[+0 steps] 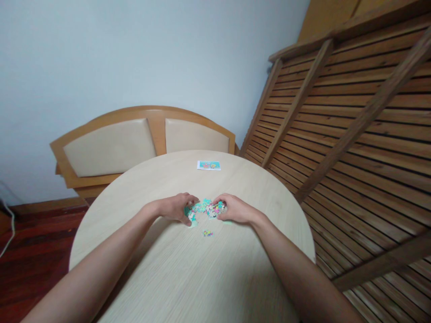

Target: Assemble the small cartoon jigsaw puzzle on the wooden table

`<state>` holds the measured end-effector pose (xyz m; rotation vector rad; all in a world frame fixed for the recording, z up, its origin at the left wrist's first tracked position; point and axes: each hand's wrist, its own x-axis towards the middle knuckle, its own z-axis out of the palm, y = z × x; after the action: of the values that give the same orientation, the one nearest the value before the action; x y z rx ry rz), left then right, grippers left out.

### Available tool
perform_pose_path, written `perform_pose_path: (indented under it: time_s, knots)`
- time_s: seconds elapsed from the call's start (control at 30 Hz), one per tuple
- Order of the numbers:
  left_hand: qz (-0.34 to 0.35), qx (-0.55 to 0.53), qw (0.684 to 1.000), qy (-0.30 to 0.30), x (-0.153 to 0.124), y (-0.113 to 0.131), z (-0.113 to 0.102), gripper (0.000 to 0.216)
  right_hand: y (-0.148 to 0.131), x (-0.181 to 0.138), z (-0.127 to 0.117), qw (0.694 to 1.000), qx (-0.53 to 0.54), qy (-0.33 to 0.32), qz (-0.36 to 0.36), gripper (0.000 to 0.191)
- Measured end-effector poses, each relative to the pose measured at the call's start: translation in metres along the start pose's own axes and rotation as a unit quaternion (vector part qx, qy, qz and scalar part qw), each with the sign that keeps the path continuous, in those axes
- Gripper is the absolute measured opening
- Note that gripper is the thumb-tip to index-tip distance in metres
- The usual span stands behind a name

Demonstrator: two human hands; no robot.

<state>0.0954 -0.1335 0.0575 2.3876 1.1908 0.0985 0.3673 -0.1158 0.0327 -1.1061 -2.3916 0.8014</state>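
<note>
A loose heap of small jigsaw puzzle pieces (206, 207), mostly turquoise and white with pink bits, lies on the round table. My left hand (177, 208) curves around the heap's left side, thumb and fingers apart. From the right, my right hand (234, 208) cups the other side with its fingers spread, touching the edge pieces. Neither hand visibly grips a piece. Nearer to me sits a small separate cluster of yellow, green and purple pieces (208, 233).
Toward the far edge of the pale round table (161, 278) lies a small picture card (208, 165). Behind the table stands a padded wooden headboard (111, 148) against the wall. A large slatted wooden frame (336, 116) leans on the right.
</note>
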Motion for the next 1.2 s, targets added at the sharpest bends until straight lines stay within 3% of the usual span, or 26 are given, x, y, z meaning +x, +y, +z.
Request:
perform_pose_path:
  time_s: [0.1,0.4,0.63,0.77,0.93,1.03,1.2]
  knots:
    - [-0.029,-0.062,0.998,-0.007,0.002,-0.001,0.001,0.062,0.002,0.001,0.001,1.000,0.023,0.007,-0.003,0.048]
    - [-0.037,-0.118,0.992,-0.012,0.008,0.004,0.009,0.060,0.002,0.004,0.005,0.992,0.123,-0.003,-0.022,0.041]
    - [-0.004,-0.134,0.990,0.037,0.011,0.003,0.012,0.045,0.010,0.006,0.002,0.984,0.169,0.032,-0.050,0.035]
    - [0.013,-0.142,0.986,0.081,0.013,0.003,0.012,0.040,0.009,0.001,-0.005,0.994,0.091,0.042,-0.051,0.032]
    - [0.000,-0.114,0.989,0.089,0.011,0.004,0.011,0.058,0.004,-0.003,-0.004,0.998,-0.064,0.020,-0.023,0.069]
    - [0.000,-0.092,0.994,0.057,0.010,0.006,0.011,0.069,-0.001,-0.002,0.000,0.996,-0.090,0.014,-0.022,0.060]
    - [-0.012,-0.116,0.992,0.047,0.013,0.008,0.016,0.061,-0.001,0.001,0.002,0.995,-0.092,0.018,-0.020,0.045]
